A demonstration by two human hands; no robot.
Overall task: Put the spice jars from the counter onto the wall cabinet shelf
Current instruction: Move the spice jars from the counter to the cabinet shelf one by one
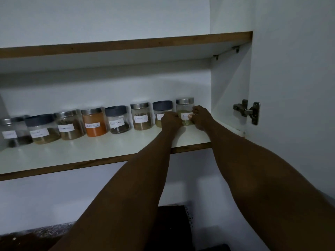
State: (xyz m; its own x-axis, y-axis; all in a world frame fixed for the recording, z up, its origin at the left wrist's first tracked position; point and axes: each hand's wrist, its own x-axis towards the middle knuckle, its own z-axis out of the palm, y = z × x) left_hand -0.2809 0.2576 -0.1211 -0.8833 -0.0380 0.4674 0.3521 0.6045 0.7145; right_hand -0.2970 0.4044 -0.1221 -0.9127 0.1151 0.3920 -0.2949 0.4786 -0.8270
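Here, I look up into a dim white wall cabinet: a shelf (pixel 101 151) with a brown front edge, another board above it, and a metal hinge (pixel 247 111) on the right wall. Low at the near left, a speckled counter (pixel 45 230) is cut off by the frame. The far-left jars (pixel 10 132) are blurred, their labels unreadable. A row of labelled spice jars stands along the shelf's back: orange powder (pixel 95 123), a Black Pepper jar (pixel 117 120), brown pieces under a steel lid (pixel 141 116). At the right end, my left hand (pixel 171 120) and right hand (pixel 201 117) both grip the steel-lidded jar of greenish spice (pixel 184 110), seemingly resting on the shelf.
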